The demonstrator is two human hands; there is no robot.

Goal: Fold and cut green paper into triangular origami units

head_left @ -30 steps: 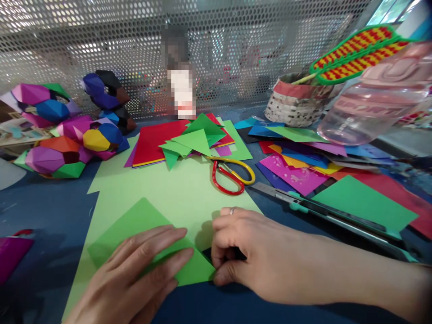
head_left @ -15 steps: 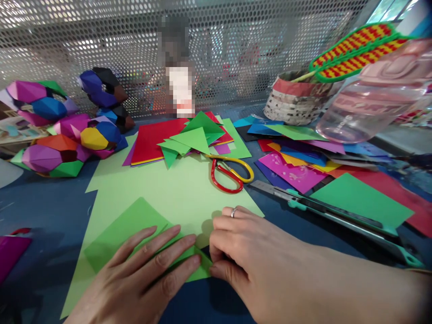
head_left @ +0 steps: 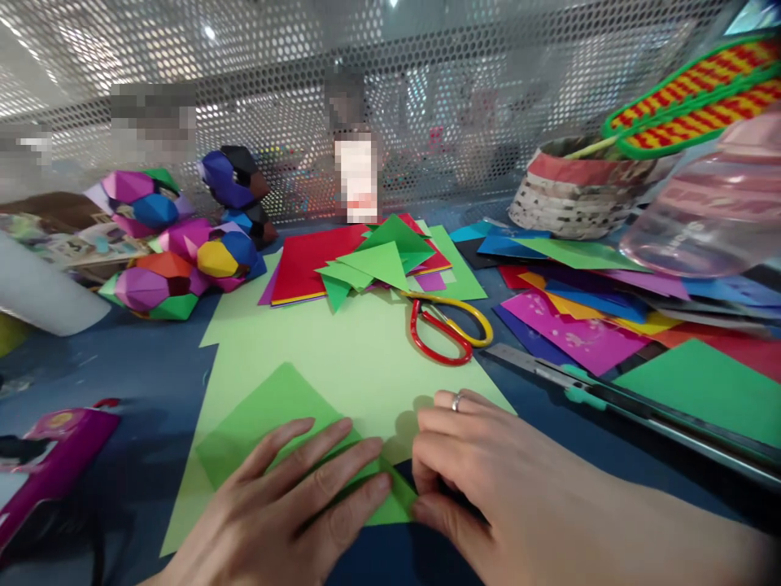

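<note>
A green square of paper (head_left: pixel 268 415) lies on a larger pale green sheet (head_left: pixel 359 358) near the table's front edge. My left hand (head_left: pixel 286 509) lies flat on the green paper, fingers spread and pointing right. My right hand (head_left: pixel 488 480), with a ring on one finger, pinches the paper's right corner, which is folded over. The fingertips of both hands nearly meet at that corner.
Red and yellow scissors (head_left: pixel 448 325) lie behind the pale sheet. Folded green triangles (head_left: pixel 378 260) rest on a red paper stack (head_left: pixel 305 260). Colourful paper polyhedra (head_left: pixel 183 260) sit at left, loose coloured sheets (head_left: pixel 586 325), a cutter (head_left: pixel 610 399), a basket (head_left: pixel 573 195) and a bottle (head_left: pixel 713 220) at right. A mesh screen (head_left: pixel 427 98) stands behind.
The camera view has shifted, so everything sits further right and lower. My left hand has slid right along the green paper toward the corner my right hand pinches.
</note>
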